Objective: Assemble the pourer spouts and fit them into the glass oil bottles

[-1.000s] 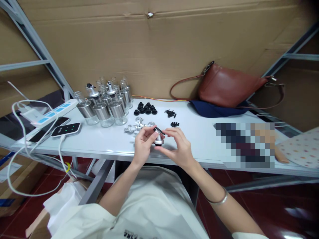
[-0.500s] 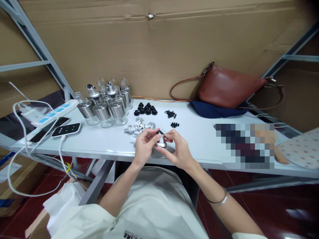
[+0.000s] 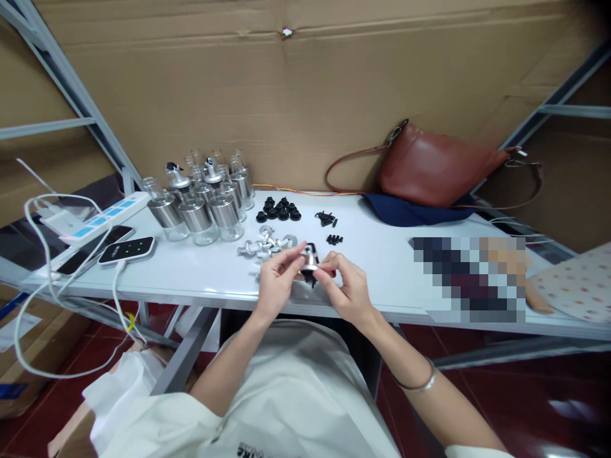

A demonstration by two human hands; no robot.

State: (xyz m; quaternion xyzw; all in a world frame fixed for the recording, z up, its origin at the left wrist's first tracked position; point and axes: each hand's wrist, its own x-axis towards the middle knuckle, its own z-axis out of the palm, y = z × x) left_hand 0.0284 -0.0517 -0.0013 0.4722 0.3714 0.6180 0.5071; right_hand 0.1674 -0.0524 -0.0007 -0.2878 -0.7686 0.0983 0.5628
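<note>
Both my hands meet over the near edge of the white table point(image 3: 382, 267). My left hand point(image 3: 275, 280) and my right hand point(image 3: 346, 285) pinch a small silver pourer cap with black parts point(image 3: 310, 261) between their fingertips. Just behind my left hand lies a small pile of silver spout pieces point(image 3: 265, 245). Farther back are several black rubber stoppers point(image 3: 279, 208) and two small heaps of little black parts point(image 3: 327, 218), point(image 3: 334, 239). A group of several glass bottles with metal sleeves point(image 3: 203, 197) stands at the back left, two of them capped with pourers.
A brown leather bag point(image 3: 436, 168) rests on dark blue cloth at the back right. At the left edge lie a power strip point(image 3: 102, 213), a phone point(image 3: 93, 245), a small white device with green lights point(image 3: 126, 249) and loose white cables. Cardboard lines the wall behind.
The thin black piece held at the cap one second ago is no longer sticking out. The cap has been turned over between my fingers and lifted slightly.
</note>
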